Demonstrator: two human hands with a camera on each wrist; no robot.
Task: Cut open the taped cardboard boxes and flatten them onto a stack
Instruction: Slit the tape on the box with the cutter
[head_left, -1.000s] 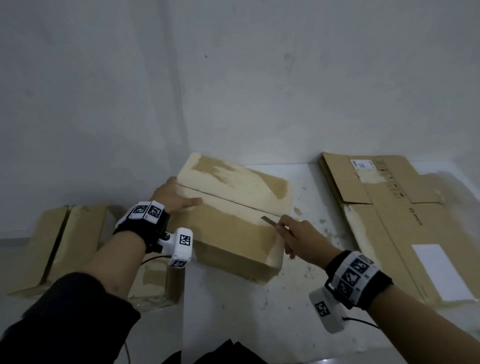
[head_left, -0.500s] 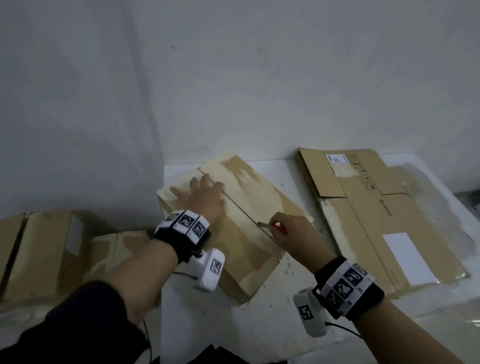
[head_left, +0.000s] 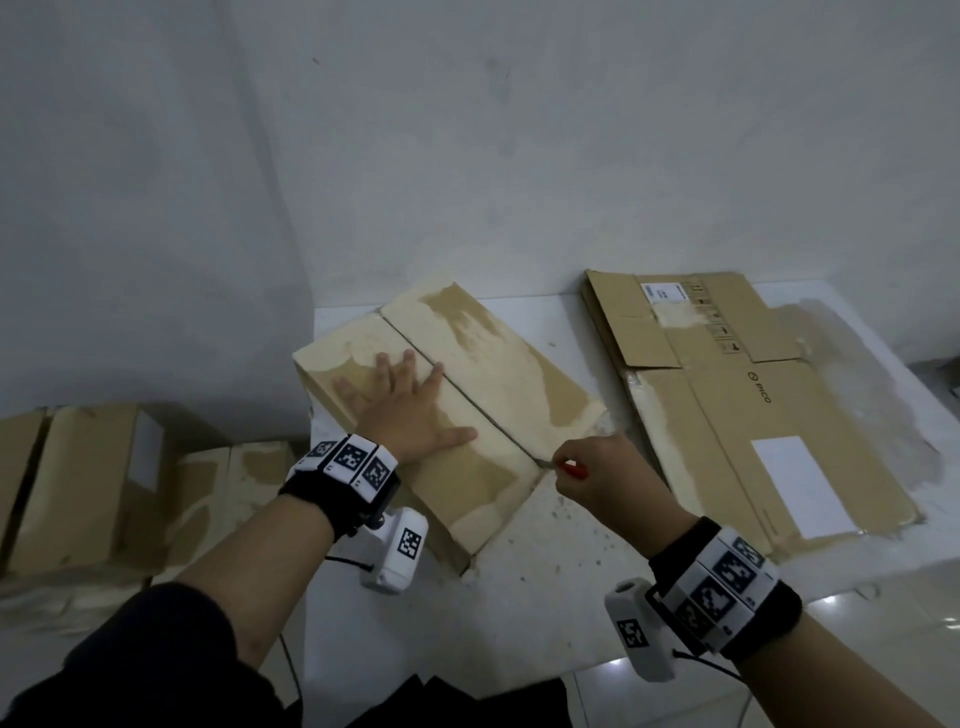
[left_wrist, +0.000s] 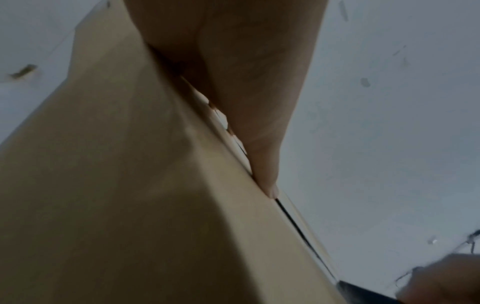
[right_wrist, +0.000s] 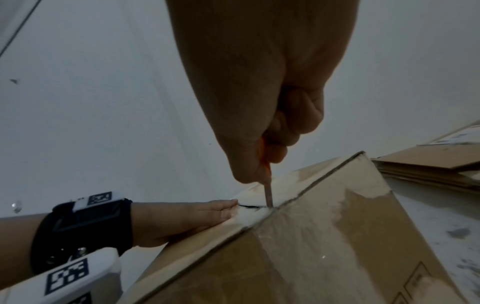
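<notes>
Fingers (right_wrist: 291, 131) grip knife (right_wrist: 268, 193), blade in box (head_left: 498, 374) seam.

The box (head_left: 457, 395) is matt brown cardboard, its top rough with pale patches where the outer paper layer is torn off. The knife (right_wrist: 268, 193) has a thin dull metal blade and an orange plastic handle. Right of the box, the flattened stack (head_left: 753, 395) is the same matt cardboard, with white paper labels. The bench (head_left: 545, 587) is white, smooth and speckled. Behind the box, the wall (head_left: 519, 156) is matt, mottled grey.
</notes>
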